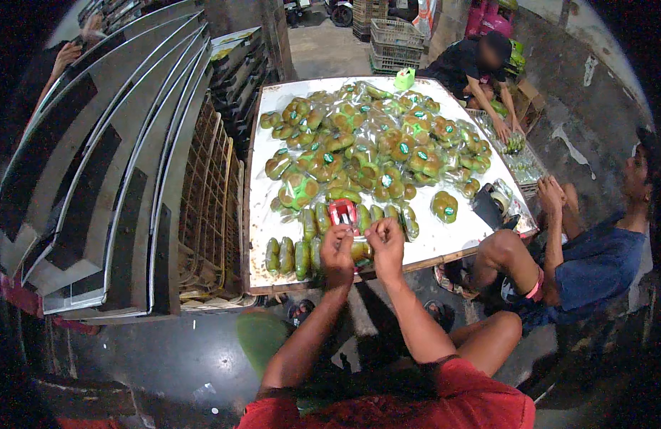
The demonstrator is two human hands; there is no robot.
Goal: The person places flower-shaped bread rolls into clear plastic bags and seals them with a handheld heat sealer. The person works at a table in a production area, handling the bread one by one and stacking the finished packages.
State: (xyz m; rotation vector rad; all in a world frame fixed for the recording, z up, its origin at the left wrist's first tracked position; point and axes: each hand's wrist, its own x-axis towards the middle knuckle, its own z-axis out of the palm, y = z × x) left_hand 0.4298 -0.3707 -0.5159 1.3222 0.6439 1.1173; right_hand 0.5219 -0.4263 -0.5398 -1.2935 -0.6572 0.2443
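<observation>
My left hand (338,249) and my right hand (386,246) are close together over the near edge of the white table (437,244). Thumb and fingers are pinched on each; whether thin clear plastic lies between them, I cannot tell. Just beyond my fingertips stands a red bag-neck tape sealer (342,211). Part of a green wrapped pack (361,250) shows between my hands. Left of my left hand, clear-wrapped cucumber-like vegetables (286,255) stand in a row, and more long green packs (309,224) lie behind them.
A heap of bagged round green-brown produce (357,145) with green stickers covers the table's middle. A black object (488,206) lies at the right edge. Tall panels (110,177) and plastic crates (207,187) flank the left. A person (598,263) sits at right; another person (470,69) bends over a crate.
</observation>
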